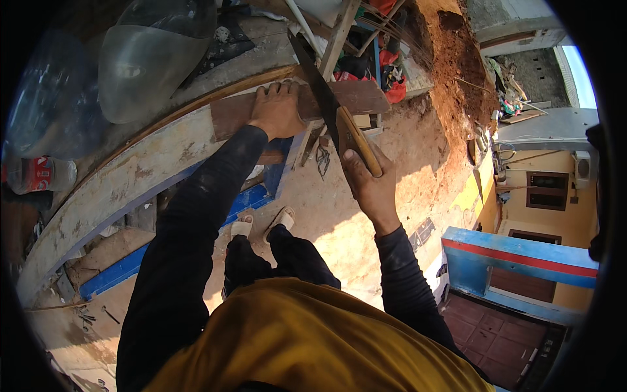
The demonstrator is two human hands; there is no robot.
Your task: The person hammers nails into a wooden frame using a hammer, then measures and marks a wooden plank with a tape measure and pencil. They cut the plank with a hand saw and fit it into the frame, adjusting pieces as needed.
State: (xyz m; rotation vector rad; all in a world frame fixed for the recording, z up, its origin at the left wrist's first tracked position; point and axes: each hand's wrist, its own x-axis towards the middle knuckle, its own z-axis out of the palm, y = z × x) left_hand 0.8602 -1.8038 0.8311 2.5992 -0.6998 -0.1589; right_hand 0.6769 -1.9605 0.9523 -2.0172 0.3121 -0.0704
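Observation:
A brown wooden board [356,97] lies across the worn bench top, its right end sticking out past the bench. My left hand [277,110] rests on the board with its fingers stretched toward the far edge, pressing it from above. In my right hand [373,186] is the wooden handle of a handsaw [321,91], fingers wrapped round it. The dark blade crosses the board just right of my left hand and points up and away to the left. Whether its teeth have cut into the wood cannot be seen.
The long bench [150,166] curves along the left, with large clear plastic containers [147,72] and a red-labelled bottle [49,175] on it. Wooden sticks and scraps [339,32] lean beyond the board. Reddish soil [450,72] and a blue, red-striped wall [516,251] are to the right.

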